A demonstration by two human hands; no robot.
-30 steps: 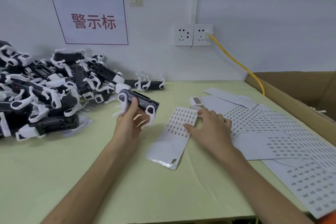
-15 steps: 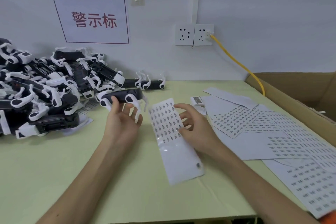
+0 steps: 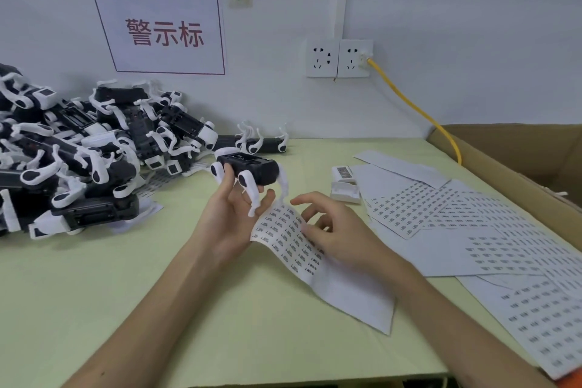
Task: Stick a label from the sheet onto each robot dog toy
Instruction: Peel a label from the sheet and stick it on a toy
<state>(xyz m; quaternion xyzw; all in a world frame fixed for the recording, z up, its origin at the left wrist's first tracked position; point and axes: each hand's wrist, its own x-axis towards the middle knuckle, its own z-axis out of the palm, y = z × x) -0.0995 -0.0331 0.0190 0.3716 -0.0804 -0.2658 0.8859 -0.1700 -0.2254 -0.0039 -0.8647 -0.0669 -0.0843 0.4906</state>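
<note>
One dog (image 3: 248, 167) is sitting in the left hand's (image 3: 230, 214) curled fingers, unlabelled as far as visible; the right hand (image 3: 333, 230) is pinching the sheet (image 3: 293, 239); the pile (image 3: 78, 151) at left is waiting.

The robot dog toy (image 3: 248, 167) is smooth plastic, black body slightly glossy, legs white. The label sheet (image 3: 318, 264) is thin paper with a glossy backing. The counter (image 3: 94, 287) looks matt pale green. The box (image 3: 519, 167) is rough brown cardboard.

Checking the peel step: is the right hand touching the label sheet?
Touching. The head view shows the right hand with fingertips on the label sheet, whose near end is lifted beside the left hand.
</note>
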